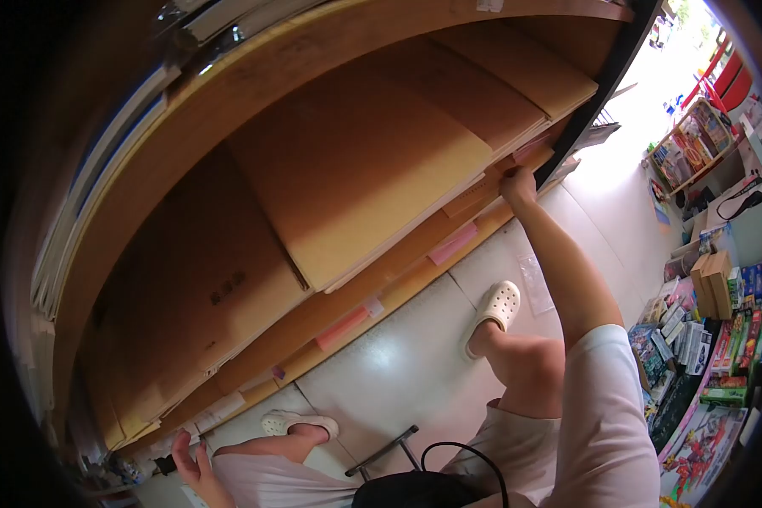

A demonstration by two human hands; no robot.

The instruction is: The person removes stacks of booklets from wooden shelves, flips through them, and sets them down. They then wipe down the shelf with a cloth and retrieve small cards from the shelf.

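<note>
Stacks of flat brown envelopes lie side by side on a wooden shelf. My right hand is at the shelf's right end, beside the front edge of the lower board, with its fingers curled; what they hold, if anything, is hidden. Near it lies a smaller brown envelope on the level below the big stacks. Low at the left, my left hand hangs by the shelf's left end with its fingers apart and nothing in them. Pink labels are stuck along the shelf edge.
Below are a tiled floor, my legs in cream clogs, and a thin dark metal stand. Boxes and colourful packets crowd the right side. A wire basket of goods stands at the upper right.
</note>
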